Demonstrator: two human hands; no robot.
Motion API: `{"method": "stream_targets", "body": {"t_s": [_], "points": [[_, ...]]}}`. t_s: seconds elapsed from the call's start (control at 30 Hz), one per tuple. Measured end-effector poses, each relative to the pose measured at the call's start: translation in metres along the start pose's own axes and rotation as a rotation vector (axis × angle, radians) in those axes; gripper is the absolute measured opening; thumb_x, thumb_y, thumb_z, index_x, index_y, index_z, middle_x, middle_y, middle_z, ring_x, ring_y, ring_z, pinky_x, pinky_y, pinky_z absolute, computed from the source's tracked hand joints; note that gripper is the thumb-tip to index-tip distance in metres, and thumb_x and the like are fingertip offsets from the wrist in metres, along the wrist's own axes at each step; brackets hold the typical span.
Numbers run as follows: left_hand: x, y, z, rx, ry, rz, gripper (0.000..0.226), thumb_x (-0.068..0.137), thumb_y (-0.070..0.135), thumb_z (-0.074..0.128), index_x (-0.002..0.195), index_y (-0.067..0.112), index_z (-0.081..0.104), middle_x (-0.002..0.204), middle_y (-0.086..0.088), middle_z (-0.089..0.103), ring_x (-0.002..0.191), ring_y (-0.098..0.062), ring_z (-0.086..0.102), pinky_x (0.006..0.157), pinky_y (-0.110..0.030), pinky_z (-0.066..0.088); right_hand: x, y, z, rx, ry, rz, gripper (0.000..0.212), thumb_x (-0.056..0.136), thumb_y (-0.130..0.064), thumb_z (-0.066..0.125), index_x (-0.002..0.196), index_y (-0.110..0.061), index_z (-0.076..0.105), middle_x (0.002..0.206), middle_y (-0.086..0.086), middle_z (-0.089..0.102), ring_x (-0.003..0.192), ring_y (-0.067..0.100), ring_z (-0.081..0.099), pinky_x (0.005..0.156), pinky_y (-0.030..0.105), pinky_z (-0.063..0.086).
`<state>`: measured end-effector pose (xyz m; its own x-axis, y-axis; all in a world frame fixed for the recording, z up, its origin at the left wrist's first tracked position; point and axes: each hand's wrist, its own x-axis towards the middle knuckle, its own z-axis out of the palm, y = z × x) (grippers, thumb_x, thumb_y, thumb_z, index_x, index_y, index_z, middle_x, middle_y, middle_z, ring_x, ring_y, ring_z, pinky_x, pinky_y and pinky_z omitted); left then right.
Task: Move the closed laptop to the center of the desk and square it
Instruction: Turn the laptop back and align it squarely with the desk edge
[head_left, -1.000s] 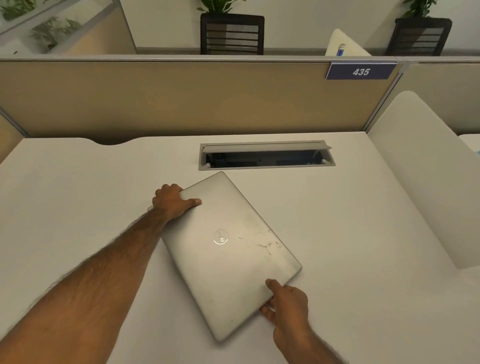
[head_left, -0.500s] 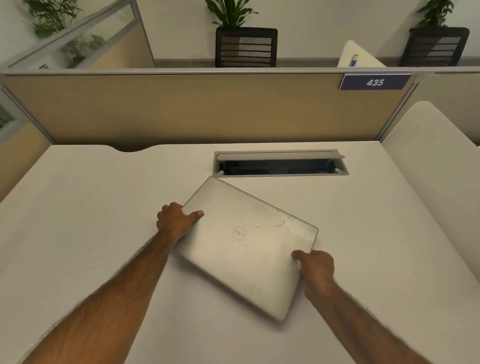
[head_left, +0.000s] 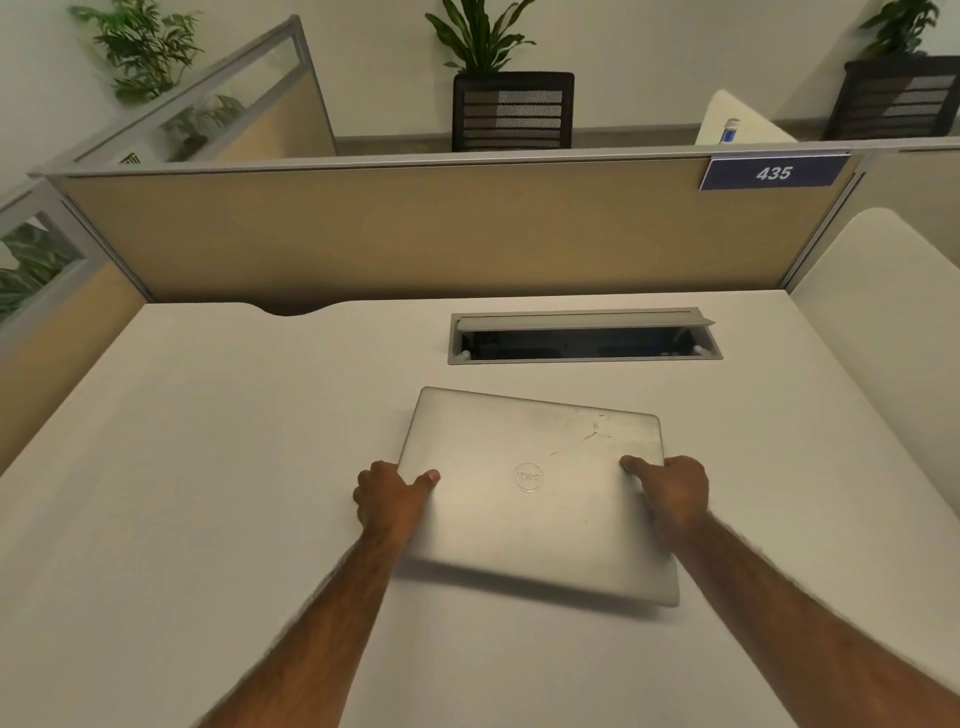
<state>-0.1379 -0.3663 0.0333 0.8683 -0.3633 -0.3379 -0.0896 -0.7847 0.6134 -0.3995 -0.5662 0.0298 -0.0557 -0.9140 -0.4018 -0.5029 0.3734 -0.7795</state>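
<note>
Matt silver metal laptop (head_left: 535, 493) lid, scuffed, smooth matt white desk (head_left: 208, 467)

My left hand (head_left: 390, 493) grips the laptop's (head_left: 535, 493) left edge, thumb flat on the lid, fingers curled under. My right hand (head_left: 672, 493) clamps the right edge likewise. Both forearms reach forward from the near side.

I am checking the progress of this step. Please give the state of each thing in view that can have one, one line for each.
laptop: closed, flat on the desk, slightly skewed to the desk edge.
left hand: gripping the laptop's left edge, thumb on the lid.
right hand: gripping the laptop's right edge, thumb on the lid.
cable hatch: flap open, dark inside.
desk: bears only the laptop.
</note>
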Motion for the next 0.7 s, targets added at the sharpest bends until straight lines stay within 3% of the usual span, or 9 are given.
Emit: {"method": "stream_targets", "body": {"t_s": [0.13, 0.57, 0.7], "points": [[-0.008, -0.003, 0.008, -0.02, -0.014, -0.015, 0.075, 0.08, 0.046, 0.076, 0.134, 0.002, 0.049, 0.138, -0.018, 0.048, 0.13, -0.038, 0.044, 0.102, -0.046, 0.043, 0.008, -0.007, -0.005, -0.056, -0.011, -0.034, 0.04, 0.065, -0.041, 0.085, 0.064, -0.008, 0.064, 0.081, 0.019, 0.071, 0.08, 0.04, 0.071, 0.064, 0.037, 0.051], [-0.016, -0.007, 0.021, -0.002, -0.03, -0.061, 0.076, 0.081, 0.047, 0.074, 0.135, 0.0, 0.048, 0.138, -0.018, 0.049, 0.129, -0.038, 0.047, 0.101, -0.045, 0.044, 0.029, -0.017, -0.004, -0.116, -0.039, -0.063, 0.047, 0.065, -0.04, 0.085, 0.076, 0.001, 0.066, 0.08, 0.017, 0.071, 0.077, 0.039, 0.069, 0.074, 0.046, 0.058], [-0.019, -0.003, 0.024, 0.026, -0.027, -0.057, 0.074, 0.081, 0.045, 0.074, 0.133, -0.001, 0.048, 0.137, -0.019, 0.049, 0.128, -0.039, 0.046, 0.1, -0.044, 0.043, 0.031, -0.011, -0.004, -0.148, -0.014, -0.069, 0.044, 0.065, -0.039, 0.083, 0.062, -0.007, 0.054, 0.071, 0.014, 0.064, 0.067, 0.035, 0.062, 0.061, 0.039, 0.049]]}}
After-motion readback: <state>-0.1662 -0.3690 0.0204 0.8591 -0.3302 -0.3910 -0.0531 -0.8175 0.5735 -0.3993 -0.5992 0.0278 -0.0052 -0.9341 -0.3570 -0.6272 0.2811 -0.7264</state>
